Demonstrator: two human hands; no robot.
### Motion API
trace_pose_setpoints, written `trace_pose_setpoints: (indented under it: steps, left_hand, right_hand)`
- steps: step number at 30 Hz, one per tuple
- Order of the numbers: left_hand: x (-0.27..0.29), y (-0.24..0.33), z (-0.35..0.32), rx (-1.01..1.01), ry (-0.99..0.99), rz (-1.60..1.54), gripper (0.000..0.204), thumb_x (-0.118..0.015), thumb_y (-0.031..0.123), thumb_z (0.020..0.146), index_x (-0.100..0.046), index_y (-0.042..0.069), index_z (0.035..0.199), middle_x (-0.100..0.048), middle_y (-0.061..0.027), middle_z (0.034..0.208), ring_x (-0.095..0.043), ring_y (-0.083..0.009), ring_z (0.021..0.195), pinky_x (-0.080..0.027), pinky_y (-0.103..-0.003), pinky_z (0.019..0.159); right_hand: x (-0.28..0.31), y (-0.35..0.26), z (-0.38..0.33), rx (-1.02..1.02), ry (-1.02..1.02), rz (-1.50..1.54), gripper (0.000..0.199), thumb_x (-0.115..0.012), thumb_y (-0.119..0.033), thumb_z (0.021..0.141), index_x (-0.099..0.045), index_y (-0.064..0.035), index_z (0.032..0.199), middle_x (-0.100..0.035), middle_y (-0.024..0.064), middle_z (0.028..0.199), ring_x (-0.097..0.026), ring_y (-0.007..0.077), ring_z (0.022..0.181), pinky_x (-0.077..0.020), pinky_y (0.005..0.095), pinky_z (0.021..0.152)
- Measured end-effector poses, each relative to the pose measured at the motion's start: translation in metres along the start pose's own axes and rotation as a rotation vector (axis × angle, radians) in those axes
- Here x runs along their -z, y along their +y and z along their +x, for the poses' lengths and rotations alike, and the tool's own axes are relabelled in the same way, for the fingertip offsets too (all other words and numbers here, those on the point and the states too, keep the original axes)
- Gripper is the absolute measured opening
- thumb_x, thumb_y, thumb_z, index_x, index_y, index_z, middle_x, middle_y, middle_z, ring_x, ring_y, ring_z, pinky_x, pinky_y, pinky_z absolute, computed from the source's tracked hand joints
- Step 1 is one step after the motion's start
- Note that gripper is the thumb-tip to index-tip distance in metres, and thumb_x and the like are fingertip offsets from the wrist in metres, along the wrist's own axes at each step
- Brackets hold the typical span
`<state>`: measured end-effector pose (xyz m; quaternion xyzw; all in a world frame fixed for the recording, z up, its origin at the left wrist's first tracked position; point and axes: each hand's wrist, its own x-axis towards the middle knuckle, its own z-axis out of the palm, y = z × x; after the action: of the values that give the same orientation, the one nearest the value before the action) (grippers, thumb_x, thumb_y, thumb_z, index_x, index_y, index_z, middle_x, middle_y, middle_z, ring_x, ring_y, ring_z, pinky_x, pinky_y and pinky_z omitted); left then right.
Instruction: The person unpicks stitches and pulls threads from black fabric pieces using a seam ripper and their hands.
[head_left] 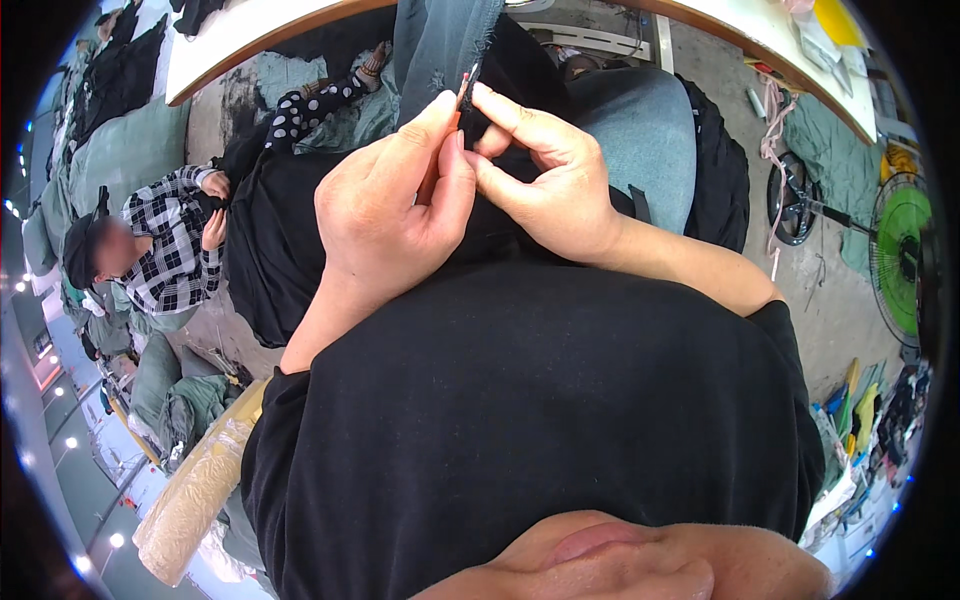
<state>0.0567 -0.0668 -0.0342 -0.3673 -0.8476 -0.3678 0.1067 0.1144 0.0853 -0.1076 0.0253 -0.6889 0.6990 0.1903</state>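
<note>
Both hands meet at the upper middle, close to the front of my black shirt. My left hand [395,195] is closed round a small seam ripper [458,118] with an orange handle; its thin tip with a red end points up. Most of the handle is hidden by the fingers. Against that tip, my right hand [550,165] pinches the dark edge of a garment [440,50]. The garment is sheer grey-blue cloth with a frayed black edge, and hangs down from the table side between my hands and the table.
A white table edge [270,32] curves across the top. Blue denim-like cloth [635,150] lies right of my hands. At the left a person in a checked shirt [175,230] sits among piled cloth. A green fan [900,255] stands at the right; a plastic-wrapped roll [200,490] lies lower left.
</note>
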Motion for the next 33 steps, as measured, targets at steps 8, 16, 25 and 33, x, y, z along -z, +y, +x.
trace_pose_setpoints:
  steps: [8,16,25,33]
  left_hand:
    - [0.012,0.009,-0.003,0.003,-0.036,0.032,0.031,-0.074,-0.004,0.083,-0.075,-0.001,0.114,-0.066,-0.0072,0.066,-0.065,-0.0155,0.055,-0.050,-0.027,0.053]
    - [0.011,0.009,-0.006,0.020,-0.025,0.020,0.031,-0.074,-0.004,0.083,-0.075,-0.001,0.114,-0.067,-0.0078,0.067,-0.066,-0.0157,0.055,-0.051,-0.027,0.054]
    - [0.006,0.005,-0.001,0.001,-0.013,0.035,0.029,-0.075,-0.002,0.084,-0.076,-0.001,0.113,-0.068,-0.0076,0.068,-0.066,-0.0162,0.056,-0.051,-0.027,0.054]
    - [0.004,0.006,0.008,-0.008,-0.003,0.052,0.029,-0.075,-0.001,0.085,-0.076,0.001,0.113,-0.068,-0.0072,0.069,-0.067,-0.0162,0.056,-0.051,-0.028,0.054]
  right_hand:
    - [-0.001,-0.003,-0.001,-0.031,0.008,0.032,0.057,-0.077,0.002,0.085,-0.064,-0.0002,0.141,-0.073,0.0041,0.086,-0.068,0.0105,0.080,-0.0559,0.0265,0.085]
    - [-0.003,-0.006,-0.003,-0.087,0.013,0.072,0.057,-0.077,0.002,0.086,-0.063,0.0014,0.141,-0.073,0.0027,0.086,-0.067,0.0083,0.081,-0.0554,0.0252,0.084]
    - [-0.003,0.000,-0.002,-0.030,0.001,0.028,0.059,-0.078,0.001,0.085,-0.063,-0.0001,0.142,-0.070,0.0031,0.084,-0.063,0.0103,0.079,-0.0529,0.0266,0.079]
    - [0.000,-0.003,0.000,-0.043,-0.010,0.005,0.059,-0.078,0.001,0.085,-0.063,-0.0012,0.143,-0.072,0.0046,0.086,-0.066,0.0102,0.080,-0.0546,0.0262,0.080]
